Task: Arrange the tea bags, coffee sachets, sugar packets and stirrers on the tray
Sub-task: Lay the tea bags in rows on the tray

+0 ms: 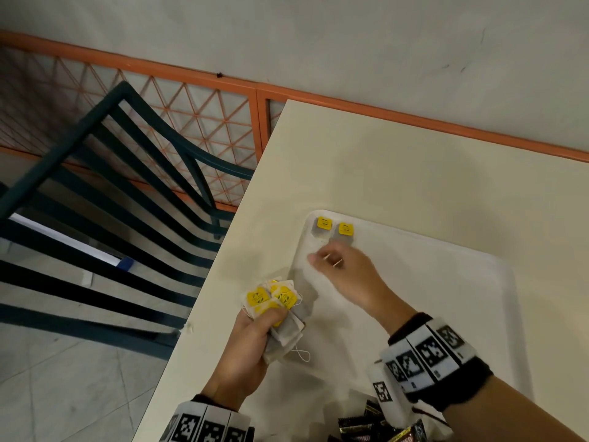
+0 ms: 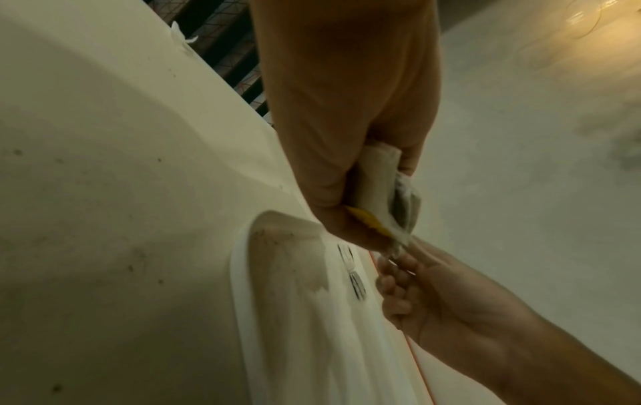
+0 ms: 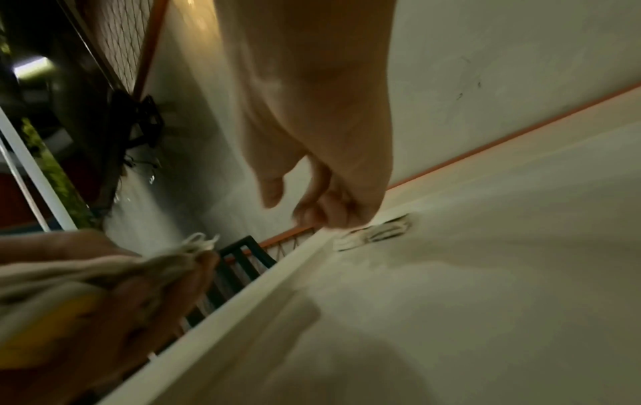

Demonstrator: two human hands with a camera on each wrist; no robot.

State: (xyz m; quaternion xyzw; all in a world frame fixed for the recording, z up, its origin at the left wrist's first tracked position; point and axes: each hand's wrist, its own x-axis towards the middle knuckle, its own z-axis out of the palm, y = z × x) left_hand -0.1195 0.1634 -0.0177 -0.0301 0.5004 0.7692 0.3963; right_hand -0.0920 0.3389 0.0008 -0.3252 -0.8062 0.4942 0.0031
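Note:
A white tray (image 1: 430,298) lies on the cream table (image 1: 382,161). Two tea bags with yellow tags (image 1: 323,226) (image 1: 345,231) lie side by side in the tray's far left corner, also seen as tea bags (image 3: 374,233) in the right wrist view. My right hand (image 1: 331,260) hovers just in front of them over the tray, fingers loosely curled and holding nothing (image 3: 312,208). My left hand (image 1: 255,333) is at the tray's left edge and grips a bunch of tea bags (image 1: 274,298) with yellow tags, strings dangling. The same bunch (image 2: 378,186) shows in the left wrist view.
Dark coffee sachets (image 1: 366,425) are piled at the near edge of the table, under my right wrist. A dark green slatted chair (image 1: 127,173) stands left of the table. An orange mesh fence (image 1: 191,106) and a grey wall are behind.

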